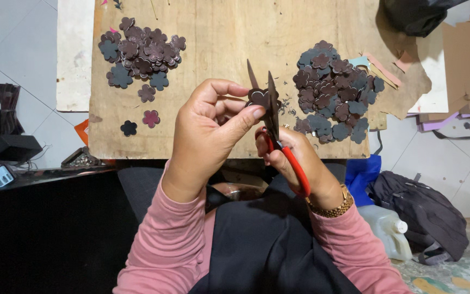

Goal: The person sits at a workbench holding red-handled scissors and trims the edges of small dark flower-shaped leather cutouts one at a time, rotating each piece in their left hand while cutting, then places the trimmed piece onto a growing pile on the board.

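Two flower piles flank the hands at ten and two o'clock on the wooden board (218, 38). Left hand (208, 128) pinches a dark flower cutout (258, 98); right hand (292, 155) grips red-handled scissors (278, 136), blades parted, mid-trim. Turning the petal edge looks next.

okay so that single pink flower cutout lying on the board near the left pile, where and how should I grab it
The pink flower cutout lies flat on the wooden board, apart from the dark flower beside it. Probably best to come straight down from above, pinch two opposite petals at the rim, and lift an edge, since a flat piece offers no side.
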`<act>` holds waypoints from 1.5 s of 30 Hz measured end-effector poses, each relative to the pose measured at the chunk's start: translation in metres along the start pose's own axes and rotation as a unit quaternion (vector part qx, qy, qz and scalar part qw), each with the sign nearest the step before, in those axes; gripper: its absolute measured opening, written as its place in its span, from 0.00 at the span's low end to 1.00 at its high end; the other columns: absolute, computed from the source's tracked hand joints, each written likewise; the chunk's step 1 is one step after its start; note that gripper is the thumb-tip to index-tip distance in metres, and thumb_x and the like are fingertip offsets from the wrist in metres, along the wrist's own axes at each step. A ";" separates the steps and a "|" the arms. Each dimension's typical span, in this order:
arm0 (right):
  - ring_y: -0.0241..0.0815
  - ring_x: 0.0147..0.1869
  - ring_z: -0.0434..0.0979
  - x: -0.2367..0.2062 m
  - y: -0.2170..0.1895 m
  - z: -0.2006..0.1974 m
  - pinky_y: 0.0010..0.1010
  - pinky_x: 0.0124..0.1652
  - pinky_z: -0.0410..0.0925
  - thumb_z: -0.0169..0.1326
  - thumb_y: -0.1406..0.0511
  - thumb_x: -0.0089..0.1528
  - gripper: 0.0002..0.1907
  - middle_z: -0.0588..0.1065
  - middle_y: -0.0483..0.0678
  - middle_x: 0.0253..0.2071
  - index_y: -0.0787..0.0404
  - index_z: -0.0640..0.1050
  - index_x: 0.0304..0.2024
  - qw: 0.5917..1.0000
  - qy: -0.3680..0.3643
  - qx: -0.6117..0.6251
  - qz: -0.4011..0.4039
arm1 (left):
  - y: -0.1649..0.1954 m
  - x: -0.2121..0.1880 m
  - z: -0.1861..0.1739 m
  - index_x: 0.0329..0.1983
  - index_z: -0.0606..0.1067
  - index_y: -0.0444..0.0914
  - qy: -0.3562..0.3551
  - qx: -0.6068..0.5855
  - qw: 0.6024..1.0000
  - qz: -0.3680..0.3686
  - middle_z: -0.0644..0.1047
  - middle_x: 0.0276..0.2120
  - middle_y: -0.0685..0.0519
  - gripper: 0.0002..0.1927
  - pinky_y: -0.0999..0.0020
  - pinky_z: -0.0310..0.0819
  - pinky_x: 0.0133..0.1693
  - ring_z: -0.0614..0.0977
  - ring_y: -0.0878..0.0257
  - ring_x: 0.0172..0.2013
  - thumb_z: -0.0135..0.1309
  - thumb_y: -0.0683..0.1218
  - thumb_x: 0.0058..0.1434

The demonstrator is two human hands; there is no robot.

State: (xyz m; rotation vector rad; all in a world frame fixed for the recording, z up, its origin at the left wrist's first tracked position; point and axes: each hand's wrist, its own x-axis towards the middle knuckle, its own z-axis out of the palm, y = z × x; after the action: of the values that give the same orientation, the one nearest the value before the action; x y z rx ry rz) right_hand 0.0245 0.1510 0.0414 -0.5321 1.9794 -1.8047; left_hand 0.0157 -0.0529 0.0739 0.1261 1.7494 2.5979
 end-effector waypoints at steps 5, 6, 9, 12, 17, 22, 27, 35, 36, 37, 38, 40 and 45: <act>0.31 0.37 0.67 0.000 -0.004 0.004 0.23 0.38 0.65 0.49 0.33 0.64 0.38 0.68 0.41 0.35 0.63 0.72 0.41 1.000 0.008 0.019 -0.023 | -0.006 0.003 0.001 0.47 0.74 0.31 -0.025 0.036 0.999 0.031 0.79 0.37 0.53 0.07 0.76 0.75 0.40 0.79 0.71 0.37 0.59 0.37 0.69; 0.31 0.36 0.67 0.000 -0.004 0.004 0.23 0.37 0.65 0.48 0.33 0.64 0.39 0.68 0.41 0.34 0.62 0.72 0.42 1.000 0.008 0.016 -0.023 | -0.006 0.003 0.002 0.45 0.75 0.31 -0.037 0.034 0.999 0.019 0.80 0.35 0.53 0.05 0.76 0.76 0.38 0.79 0.71 0.35 0.58 0.38 0.70; 0.31 0.36 0.67 0.001 -0.005 0.003 0.23 0.37 0.65 0.48 0.33 0.63 0.39 0.68 0.41 0.34 0.62 0.72 0.44 0.999 0.002 0.027 -0.017 | -0.005 0.000 0.006 0.42 0.76 0.31 -0.046 0.026 0.999 0.003 0.79 0.30 0.54 0.05 0.76 0.76 0.32 0.80 0.71 0.29 0.54 0.40 0.72; 0.32 0.38 0.67 0.000 -0.002 0.004 0.24 0.39 0.65 0.49 0.33 0.63 0.40 0.68 0.42 0.36 0.63 0.71 0.45 0.998 -0.015 0.068 -0.010 | -0.003 -0.001 0.010 0.41 0.76 0.31 -0.040 0.032 0.999 0.000 0.78 0.27 0.55 0.06 0.76 0.75 0.30 0.79 0.71 0.26 0.53 0.40 0.72; 0.32 0.38 0.68 -0.001 0.001 0.000 0.24 0.39 0.66 0.49 0.32 0.62 0.40 0.68 0.42 0.36 0.62 0.71 0.45 0.998 -0.026 0.058 -0.013 | 0.002 0.001 0.011 0.41 0.76 0.31 -0.051 0.038 0.998 -0.006 0.79 0.28 0.54 0.06 0.75 0.76 0.30 0.80 0.70 0.27 0.53 0.40 0.72; 0.32 0.40 0.68 -0.002 0.001 -0.005 0.23 0.40 0.66 0.48 0.32 0.63 0.40 0.68 0.42 0.38 0.63 0.71 0.46 0.999 -0.024 0.000 -0.036 | 0.001 0.001 0.012 0.40 0.77 0.29 -0.042 0.103 0.993 0.033 0.79 0.35 0.53 0.06 0.75 0.77 0.33 0.81 0.70 0.30 0.54 0.39 0.71; 0.32 0.38 0.68 0.000 0.003 -0.002 0.24 0.39 0.66 0.47 0.32 0.63 0.40 0.68 0.42 0.37 0.63 0.71 0.45 0.999 -0.010 0.025 -0.028 | -0.003 0.000 0.013 0.41 0.76 0.29 -0.048 0.065 0.997 -0.001 0.78 0.31 0.53 0.07 0.75 0.77 0.31 0.81 0.69 0.28 0.53 0.40 0.72; 0.33 0.41 0.67 -0.004 0.001 -0.007 0.25 0.42 0.66 0.49 0.33 0.64 0.42 0.69 0.43 0.42 0.65 0.71 0.51 0.993 -0.078 0.085 -0.022 | -0.004 0.001 0.004 0.45 0.77 0.30 -0.010 0.101 0.994 0.049 0.80 0.37 0.58 0.07 0.79 0.74 0.41 0.77 0.75 0.38 0.52 0.40 0.74; 0.34 0.41 0.68 -0.004 0.001 -0.008 0.25 0.42 0.66 0.49 0.33 0.64 0.42 0.69 0.44 0.41 0.65 0.71 0.52 0.993 -0.081 0.083 -0.021 | -0.003 0.001 0.001 0.44 0.77 0.31 -0.005 0.101 0.994 0.036 0.79 0.36 0.59 0.07 0.80 0.73 0.40 0.76 0.76 0.36 0.53 0.40 0.73; 0.34 0.41 0.68 -0.003 0.001 -0.009 0.26 0.42 0.66 0.49 0.34 0.64 0.42 0.70 0.44 0.41 0.66 0.72 0.52 0.993 -0.085 0.081 -0.020 | -0.002 0.001 -0.001 0.44 0.77 0.31 0.000 0.101 0.995 0.023 0.79 0.35 0.60 0.06 0.81 0.72 0.38 0.76 0.77 0.35 0.53 0.41 0.72; 0.34 0.41 0.69 -0.003 0.001 -0.010 0.26 0.42 0.66 0.49 0.34 0.64 0.42 0.70 0.44 0.41 0.66 0.72 0.52 0.993 -0.088 0.079 -0.018 | -0.002 0.001 -0.003 0.42 0.78 0.31 0.003 0.114 0.993 0.006 0.77 0.32 0.61 0.06 0.81 0.69 0.35 0.73 0.77 0.33 0.54 0.41 0.71; 0.34 0.41 0.69 -0.003 0.002 -0.011 0.26 0.42 0.67 0.49 0.34 0.64 0.42 0.71 0.44 0.41 0.66 0.72 0.53 0.994 -0.091 0.066 -0.020 | -0.001 0.000 -0.006 0.39 0.78 0.31 0.006 0.138 0.990 -0.030 0.74 0.27 0.62 0.07 0.80 0.63 0.30 0.69 0.77 0.29 0.57 0.41 0.70; 0.34 0.42 0.70 -0.001 0.002 -0.012 0.26 0.43 0.69 0.49 0.34 0.65 0.42 0.71 0.45 0.42 0.67 0.71 0.53 0.995 -0.097 0.028 -0.023 | -0.001 0.001 -0.008 0.38 0.78 0.32 -0.015 0.138 0.990 -0.036 0.76 0.28 0.62 0.06 0.81 0.66 0.30 0.72 0.78 0.30 0.57 0.41 0.68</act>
State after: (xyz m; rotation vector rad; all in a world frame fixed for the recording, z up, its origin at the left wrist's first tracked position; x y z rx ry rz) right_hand 0.0185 0.1620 0.0401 -0.7111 1.7952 -1.7569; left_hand 0.0144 -0.0603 0.0704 0.1000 2.0522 2.2788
